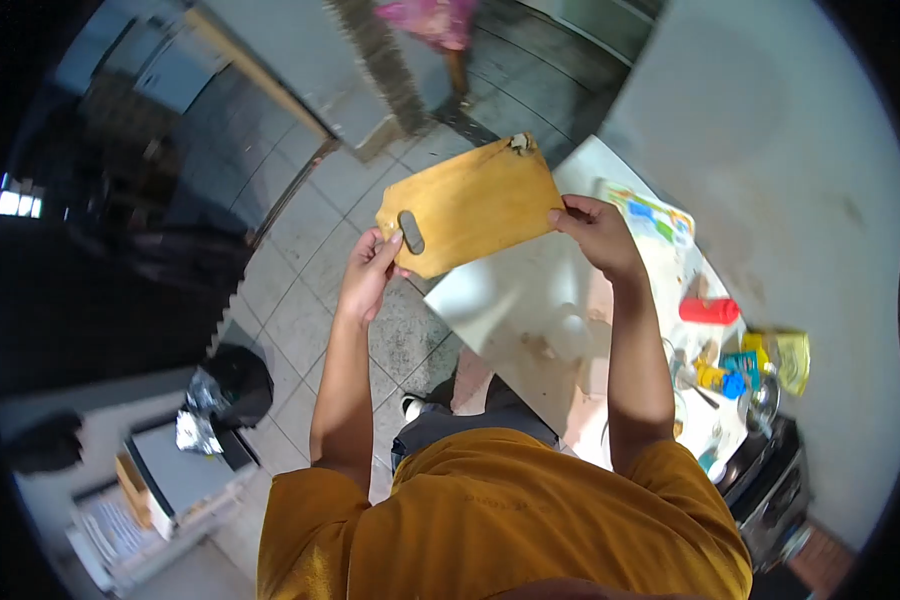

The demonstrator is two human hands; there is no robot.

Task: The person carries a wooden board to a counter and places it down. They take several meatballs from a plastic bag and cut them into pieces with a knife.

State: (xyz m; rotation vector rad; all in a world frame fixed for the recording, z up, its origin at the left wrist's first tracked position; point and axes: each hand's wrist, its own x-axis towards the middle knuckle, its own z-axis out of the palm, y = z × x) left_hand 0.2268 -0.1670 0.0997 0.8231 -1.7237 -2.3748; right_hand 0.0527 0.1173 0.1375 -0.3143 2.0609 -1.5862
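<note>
A yellowish wooden cutting board [480, 205] is held up in front of me, tilted, over the tiled floor and the table's far corner. It has an oval handle slot at its left end and a dark, damaged patch at its upper right corner. My left hand [372, 265] grips the slotted end, with the thumb on the face beside the slot. At the other end, my right hand [598, 232] pinches the lower right corner between thumb and fingers.
The white table [530, 310] on my right bears a red bottle [709, 311], a colourful plastic packet [655, 218] and a cluster of jars and packets. A stove [770, 480] stands beyond it. To my left are a black bin bag [240, 385] and a white cabinet [185, 470].
</note>
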